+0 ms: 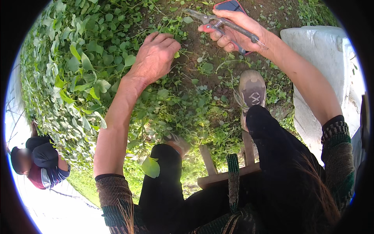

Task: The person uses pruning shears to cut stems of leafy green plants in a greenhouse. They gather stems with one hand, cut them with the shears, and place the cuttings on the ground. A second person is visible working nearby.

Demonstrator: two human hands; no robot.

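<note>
My left hand (157, 57) is at the edge of dense, broad-leaved green plants (96, 46), back of the hand up. Its fingertips are hidden, so whether they grip a stem cannot be told; a small leaf shows beside the thumb side. My right hand (233, 33) holds pruning shears (217, 23) with red on the handle and a coil spring, blades pointing left. Behind that hand is a smartphone (230, 5) in a red-edged case, partly covered; whether it is held or lies on the soil is unclear.
Brown soil (192, 63) with cut or low greens lies between my hands. My shoe (252, 87) stands below the right hand. A large white block-like object (318, 58) is at the right. I sit on a low wooden stool (213, 178). Another person (43, 163) crouches at far left.
</note>
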